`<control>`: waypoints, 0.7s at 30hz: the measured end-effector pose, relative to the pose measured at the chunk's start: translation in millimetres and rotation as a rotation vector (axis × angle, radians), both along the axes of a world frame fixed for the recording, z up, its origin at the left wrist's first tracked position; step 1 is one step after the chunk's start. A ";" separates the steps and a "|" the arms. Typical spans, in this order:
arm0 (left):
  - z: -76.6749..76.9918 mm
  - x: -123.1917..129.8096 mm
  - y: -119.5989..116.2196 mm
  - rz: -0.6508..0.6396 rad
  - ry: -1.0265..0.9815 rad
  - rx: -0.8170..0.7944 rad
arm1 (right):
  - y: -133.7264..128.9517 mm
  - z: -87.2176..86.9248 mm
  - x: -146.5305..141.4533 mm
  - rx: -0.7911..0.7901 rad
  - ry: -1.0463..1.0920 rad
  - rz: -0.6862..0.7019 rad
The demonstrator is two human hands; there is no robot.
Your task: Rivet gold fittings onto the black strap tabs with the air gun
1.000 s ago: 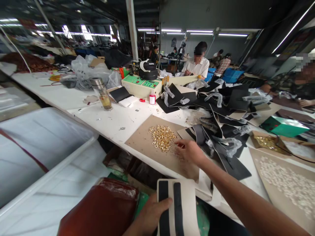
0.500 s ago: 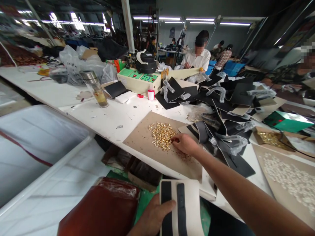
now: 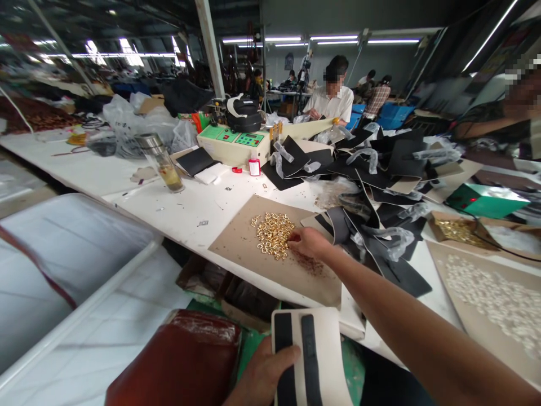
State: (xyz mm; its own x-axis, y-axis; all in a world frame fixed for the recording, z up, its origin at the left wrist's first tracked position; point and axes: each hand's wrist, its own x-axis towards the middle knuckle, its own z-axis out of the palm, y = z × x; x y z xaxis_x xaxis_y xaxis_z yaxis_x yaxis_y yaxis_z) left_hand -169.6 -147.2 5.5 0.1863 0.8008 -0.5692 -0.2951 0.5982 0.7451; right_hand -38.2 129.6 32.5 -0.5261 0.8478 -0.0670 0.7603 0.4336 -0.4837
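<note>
My left hand (image 3: 270, 369) is closed on a cream panel (image 3: 330, 349) with two black strips running down it; the thumb lies across one strip. Further forward, my right hand (image 3: 311, 243) is at the right edge of a pile of small shiny gold metal fittings (image 3: 274, 235). Its fingertips are pinched together, and what lies between them is too small to make out. The pile rests on a brown board (image 3: 236, 239) on the white table, with dark crumbs scattered beside the wrist.
Black panels with plastic-wrapped handles (image 3: 391, 169) heap up right of the board. A glass bottle (image 3: 167, 169) and a cream machine (image 3: 230, 148) stand behind. White pieces (image 3: 486, 293) cover another board at right. A white bin (image 3: 84, 293) is at left; a co-worker (image 3: 332, 104) sits opposite.
The view has shifted slightly, moving the table scene a little left. My right hand stays at the pile's edge, fingers still pinched. My left hand keeps the panel in the same hold.
</note>
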 end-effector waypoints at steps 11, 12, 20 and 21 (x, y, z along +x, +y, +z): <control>34.5 9.4 13.1 0.198 -0.042 -0.144 | -73.1 49.1 106.3 -0.125 0.318 -0.131; 36.5 9.2 18.7 0.210 -0.048 -0.153 | -86.6 49.8 126.9 -0.152 0.352 -0.177; 60.7 28.4 77.9 0.112 -0.046 -0.049 | -134.3 15.2 234.7 -0.082 0.409 -0.494; 62.7 33.1 83.4 0.096 -0.047 -0.039 | -134.9 16.0 237.4 -0.082 0.408 -0.504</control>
State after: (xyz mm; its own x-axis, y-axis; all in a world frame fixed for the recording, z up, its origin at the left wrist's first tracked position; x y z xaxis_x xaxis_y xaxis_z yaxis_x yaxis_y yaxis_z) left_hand -136.5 -63.9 68.3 0.1372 0.7936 -0.5928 -0.3866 0.5939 0.7056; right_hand 199.2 -5.3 48.6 -0.0623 0.9978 -0.0210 0.6093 0.0214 -0.7927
